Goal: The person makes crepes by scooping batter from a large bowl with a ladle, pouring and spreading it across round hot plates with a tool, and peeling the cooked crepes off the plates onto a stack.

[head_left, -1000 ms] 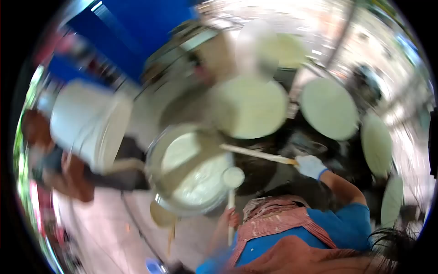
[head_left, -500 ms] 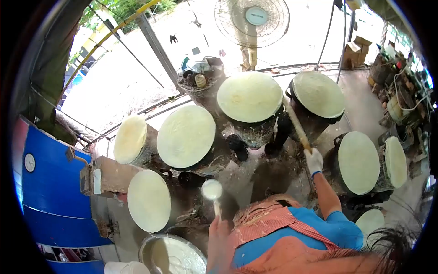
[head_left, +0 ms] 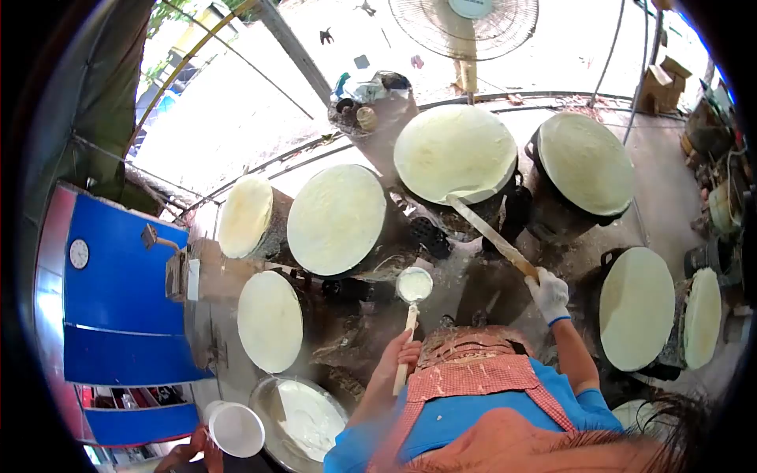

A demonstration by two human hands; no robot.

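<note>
My left hand (head_left: 398, 356) is closed around the wooden handle of a ladle (head_left: 415, 284). White batter fills the ladle's round bowl, held over the floor between the stoves. In a white glove, my right hand (head_left: 549, 295) grips a long flat wooden spatula (head_left: 493, 232). Its far tip touches the near edge of a pale round sheet of batter (head_left: 456, 154) on the middle back griddle. To the right of that lies another coated griddle (head_left: 586, 164). A metal basin (head_left: 272, 430) of white batter stands at lower left.
More batter-covered griddles (head_left: 337, 221) on drum-like stoves ring me on both sides. At lower left, another person's hands (head_left: 206, 451) hold a white bucket (head_left: 237, 430). A fan (head_left: 469, 31) stands behind the stoves, and a cardboard box (head_left: 662, 85) sits at back right.
The spatula has swung left, from between the two back griddles to the middle one's near edge. My left hand and ladle have risen and shifted right. Another person's hands have appeared at the bucket.
</note>
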